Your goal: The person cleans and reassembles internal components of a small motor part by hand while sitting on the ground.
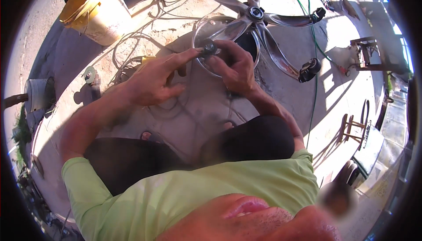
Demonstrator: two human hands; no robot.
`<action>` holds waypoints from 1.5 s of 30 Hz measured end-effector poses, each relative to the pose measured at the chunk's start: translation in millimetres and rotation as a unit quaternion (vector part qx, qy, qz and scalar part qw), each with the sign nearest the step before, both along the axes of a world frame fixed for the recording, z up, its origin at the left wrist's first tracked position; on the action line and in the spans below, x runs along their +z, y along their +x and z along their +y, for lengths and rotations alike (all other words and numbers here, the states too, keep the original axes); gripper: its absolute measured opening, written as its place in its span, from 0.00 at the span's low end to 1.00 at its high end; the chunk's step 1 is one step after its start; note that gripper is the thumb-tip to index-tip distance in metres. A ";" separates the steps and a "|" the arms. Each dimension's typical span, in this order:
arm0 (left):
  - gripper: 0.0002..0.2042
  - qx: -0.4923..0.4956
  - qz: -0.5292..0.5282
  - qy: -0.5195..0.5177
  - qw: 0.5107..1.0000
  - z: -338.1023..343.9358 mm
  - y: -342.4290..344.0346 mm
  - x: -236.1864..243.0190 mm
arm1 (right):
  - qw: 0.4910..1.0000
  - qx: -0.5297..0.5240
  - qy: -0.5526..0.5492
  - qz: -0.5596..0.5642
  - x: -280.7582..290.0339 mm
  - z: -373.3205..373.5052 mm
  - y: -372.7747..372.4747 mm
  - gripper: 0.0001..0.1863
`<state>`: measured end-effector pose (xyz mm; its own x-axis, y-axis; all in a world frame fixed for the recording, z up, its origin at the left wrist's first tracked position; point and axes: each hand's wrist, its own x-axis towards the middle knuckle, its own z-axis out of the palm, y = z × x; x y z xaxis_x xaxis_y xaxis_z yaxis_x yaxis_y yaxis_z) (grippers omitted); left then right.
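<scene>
A dark caster (208, 46) is pinched between the thumb and fingers of my right hand (237, 67). From the other side my left hand (156, 78) reaches over, its index fingertip touching the caster and its other fingers apart. Just beyond my hands is a shiny metal five-star chair base (256, 13), its legs spread outward. Black casters sit on two of its right-hand legs, one at the lower leg (310, 69) and one at the upper leg (317, 15). Beneath the base lies a round metal rim (198, 61), partly covered by my right hand.
A yellowish bucket (103, 21) stands at the far left, with loose cables (116, 56) beside it. A tool with a round disc (91, 76) lies left of my arm. Along the right runs a green hose (314, 39); a wooden-framed seat (351, 129) is farther right.
</scene>
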<state>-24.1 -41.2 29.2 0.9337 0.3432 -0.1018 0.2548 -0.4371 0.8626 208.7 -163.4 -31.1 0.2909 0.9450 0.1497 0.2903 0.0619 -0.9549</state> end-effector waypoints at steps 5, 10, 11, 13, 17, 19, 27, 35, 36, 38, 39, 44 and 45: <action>0.30 -0.059 -0.092 0.177 0.978 10.2 -18.9 -21.8 | 1.000 0.001 0.007 0.018 -1.7 0.1 -1.9 0.21; 0.28 -0.031 -0.047 0.097 0.994 10.1 -25.6 -27.9 | 1.000 0.003 -0.021 0.010 5.3 -5.2 2.1 0.21; 0.28 -0.034 -0.028 0.091 0.995 10.5 -27.0 -23.3 | 1.000 0.008 -0.025 0.002 8.5 -6.0 4.2 0.21; 0.27 -0.023 -0.022 0.093 0.995 12.7 -28.9 -22.2 | 0.999 0.011 -0.027 -0.022 17.0 -8.9 8.8 0.21; 0.25 -0.007 -0.029 0.107 0.994 15.1 -34.9 -23.9 | 0.999 0.002 -0.034 -0.004 12.2 -18.5 19.9 0.18; 0.25 0.014 -0.013 0.074 0.997 16.2 -37.6 -15.9 | 0.994 0.000 -0.104 0.041 10.1 -22.9 22.2 0.15; 0.20 0.028 -0.052 0.057 0.997 13.6 -43.9 -26.3 | 0.730 -0.056 -0.485 0.479 -61.1 -101.1 38.1 0.08; 0.19 0.023 -0.062 0.095 0.993 15.0 -49.3 -36.8 | 0.808 -0.030 -0.451 0.379 -7.6 -61.1 45.3 0.14; 0.20 0.022 -0.071 0.090 0.993 14.7 -47.8 -38.6 | 0.816 -0.025 -0.434 0.382 1.0 -56.0 45.8 0.14; 0.20 0.013 -0.085 0.089 0.992 13.8 -42.0 -37.3 | 0.832 -0.017 -0.398 0.387 18.8 -48.1 47.7 0.13; 0.20 0.010 -0.085 0.095 0.992 11.7 -41.8 -31.2 | 0.841 -0.016 -0.394 0.371 28.3 -42.4 43.4 0.14; 0.24 -0.015 -0.088 0.123 0.988 3.0 -34.7 -14.2 | 0.870 -0.008 -0.369 0.328 51.6 -30.9 31.1 0.17; 0.26 -0.018 -0.118 0.141 0.983 2.0 -33.0 -17.0 | 0.875 -0.009 -0.366 0.316 55.5 -29.3 29.8 0.18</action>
<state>-57.1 -39.2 12.2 0.9321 0.2928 0.2132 0.0419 -0.6719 0.7394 238.5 -192.7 24.4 0.1129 0.7148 -0.6902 -0.3157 -0.6328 -0.7070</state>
